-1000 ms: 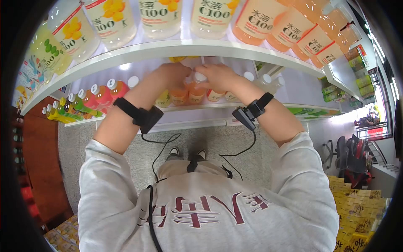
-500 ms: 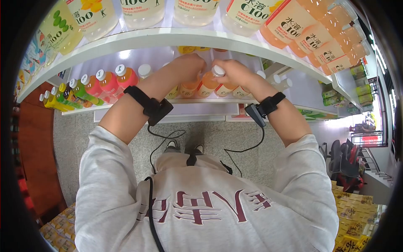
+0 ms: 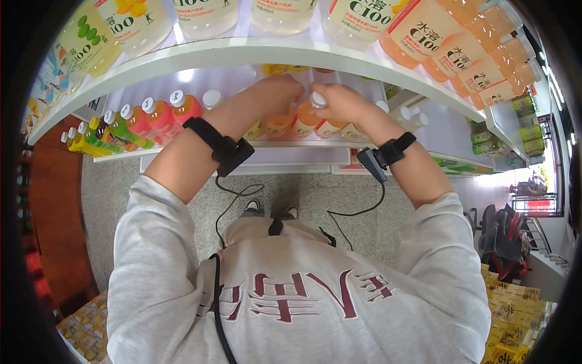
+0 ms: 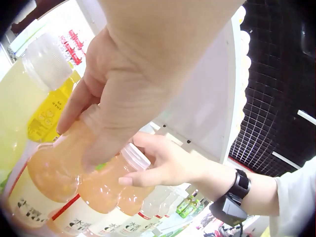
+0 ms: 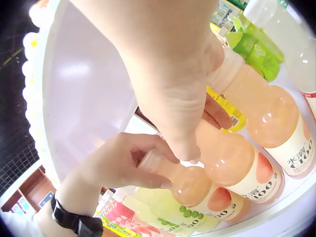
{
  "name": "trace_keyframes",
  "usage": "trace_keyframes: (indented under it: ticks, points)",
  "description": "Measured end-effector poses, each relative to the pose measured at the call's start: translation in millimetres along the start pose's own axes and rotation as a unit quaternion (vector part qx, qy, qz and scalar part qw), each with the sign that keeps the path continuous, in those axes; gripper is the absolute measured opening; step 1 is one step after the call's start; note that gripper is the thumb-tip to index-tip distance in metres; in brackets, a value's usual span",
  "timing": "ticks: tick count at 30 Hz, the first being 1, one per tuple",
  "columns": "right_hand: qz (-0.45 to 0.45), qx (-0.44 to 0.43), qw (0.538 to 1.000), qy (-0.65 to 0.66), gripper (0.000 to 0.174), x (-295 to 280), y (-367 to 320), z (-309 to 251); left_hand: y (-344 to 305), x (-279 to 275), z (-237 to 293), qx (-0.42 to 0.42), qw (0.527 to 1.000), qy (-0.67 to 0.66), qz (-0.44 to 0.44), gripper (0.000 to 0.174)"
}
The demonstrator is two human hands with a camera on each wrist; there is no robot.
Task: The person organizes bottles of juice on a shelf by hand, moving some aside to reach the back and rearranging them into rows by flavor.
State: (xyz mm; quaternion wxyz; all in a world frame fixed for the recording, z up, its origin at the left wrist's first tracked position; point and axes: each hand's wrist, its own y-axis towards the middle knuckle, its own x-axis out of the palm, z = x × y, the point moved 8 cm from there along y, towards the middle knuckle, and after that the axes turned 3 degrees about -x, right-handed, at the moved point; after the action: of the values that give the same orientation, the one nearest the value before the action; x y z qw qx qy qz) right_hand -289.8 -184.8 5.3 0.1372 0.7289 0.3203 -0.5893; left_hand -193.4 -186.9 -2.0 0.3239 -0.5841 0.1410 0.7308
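An orange drink bottle (image 5: 190, 182) with a pale label stands on the lower shelf (image 3: 151, 86), and my left hand (image 3: 279, 96) grips it around the neck. My right hand (image 3: 345, 102) holds the neighbouring orange bottle (image 3: 305, 123) near its white cap, thumb and fingers around the neck. In the right wrist view, that bottle's label (image 5: 256, 180) shows a peach-coloured fruit and "C100". In the left wrist view, my left hand (image 4: 128, 98) covers much of its bottle's neck, with my right hand (image 4: 170, 158) close beside.
An upper shelf edge (image 3: 242, 51) runs just above my hands, with large bottles (image 3: 357, 21) on it. Pink bottles (image 3: 159, 118) line the lower shelf at left. Another orange bottle (image 5: 276, 113) stands beyond my right hand. Thin cables (image 3: 225, 206) hang from the wrist cameras.
Both hands closed around one orange bottle at first; now each grips a separate neighbouring bottle. The head view has shifted slightly, and my hands sit farther right in it.
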Motion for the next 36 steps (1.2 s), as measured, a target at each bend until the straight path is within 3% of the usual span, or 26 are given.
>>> trace_keyframes:
  ticks: [4, 6, 10, 12, 13, 15, 18, 25, 31, 36]
  points:
    - [0.034, -0.001, 0.999, -0.025, 0.047, -9.0, -1.3, -11.5, -16.9, -4.1, -4.2, -0.016, 1.000, 0.024, 0.011, 0.043]
    - [0.176, -0.102, 0.976, -0.073, 0.049, -28.5, 0.8, -32.2, -42.8, -34.8, -16.2, 0.023, 0.982, -0.036, 0.184, 0.055]
    - [0.168, -0.133, 0.977, -0.025, 0.054, -23.6, 22.2, -79.9, -87.6, -62.6, -53.3, -0.045, 0.978, -0.059, 0.195, 0.062]
    - [0.121, -0.124, 0.985, -0.026, 0.055, -11.0, 42.3, -97.3, -100.3, -46.7, -69.7, -0.118, 0.989, -0.005, 0.086, 0.062]
    - [0.119, -0.129, 0.984, -0.027, 0.055, -8.7, 50.3, -104.1, -102.2, -45.1, -73.4, -0.122, 0.989, -0.006, 0.088, 0.062]
    - [0.029, -0.073, 0.993, -0.090, 0.056, 8.9, 71.2, -102.8, -101.0, -28.8, -77.8, -0.127, 0.990, 0.048, 0.029, 0.060]
    - [-0.018, -0.048, 0.998, -0.041, 0.055, 20.2, 87.2, -97.6, -108.7, -24.6, -84.2, -0.140, 0.989, 0.050, 0.027, 0.056]
    - [0.034, -0.063, 0.996, -0.044, 0.047, 22.4, 83.9, -99.3, -102.7, -11.7, -103.1, -0.113, 0.993, 0.002, 0.042, 0.037]
    - [0.052, -0.084, 0.995, -0.033, 0.041, 25.2, 84.2, -94.3, -98.7, -13.0, -99.8, -0.067, 0.996, -0.035, 0.037, 0.035]
    - [0.092, -0.123, 0.988, -0.024, 0.039, 21.1, 82.5, -98.6, -96.9, -11.7, -102.0, -0.077, 0.995, -0.040, 0.039, 0.036]
